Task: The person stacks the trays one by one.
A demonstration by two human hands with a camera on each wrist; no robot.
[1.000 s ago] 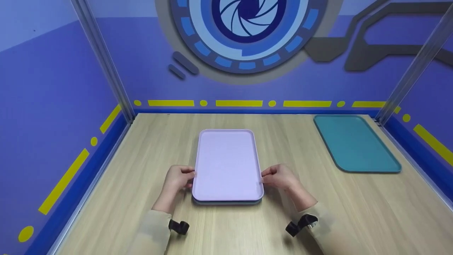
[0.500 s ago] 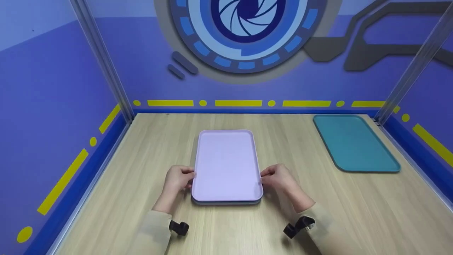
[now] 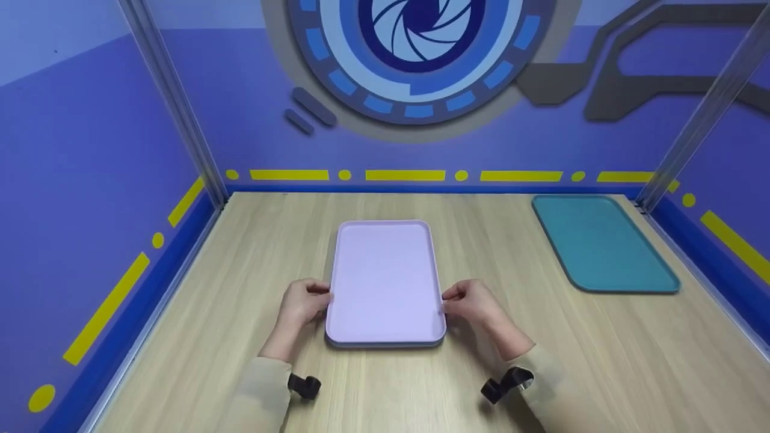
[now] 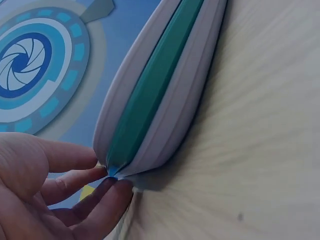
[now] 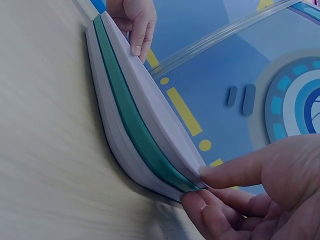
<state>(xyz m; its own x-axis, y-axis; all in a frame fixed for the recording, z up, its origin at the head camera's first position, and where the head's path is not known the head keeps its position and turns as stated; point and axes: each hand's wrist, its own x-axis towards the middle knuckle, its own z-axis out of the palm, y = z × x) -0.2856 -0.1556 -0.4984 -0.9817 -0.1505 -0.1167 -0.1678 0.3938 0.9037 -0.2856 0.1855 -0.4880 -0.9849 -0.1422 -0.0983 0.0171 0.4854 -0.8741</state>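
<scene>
A lilac tray (image 3: 385, 279) lies on top of a stack in the middle of the table. Between it and more pale tray edges (image 4: 175, 117) at the bottom, the wrist views show a green tray (image 5: 122, 102). With thumb and fingers my left hand (image 3: 302, 302) pinches the lilac tray's left edge near its front. On the opposite edge my right hand (image 3: 475, 302) does the same, its thumb on the lilac rim and its fingertips lower, by the green edge. From above, only the top tray's inside shows.
A separate teal tray (image 3: 607, 243) lies flat at the table's back right. Blue-purple panels with yellow marks (image 3: 405, 175) enclose the wooden table (image 3: 252, 240) at the back and both sides. Metal posts (image 3: 174, 96) stand at the back corners.
The lilac tray's near edge has sunk slightly, so less of the stack shows below its front rim. Both hands keep their hold with hardly any movement.
</scene>
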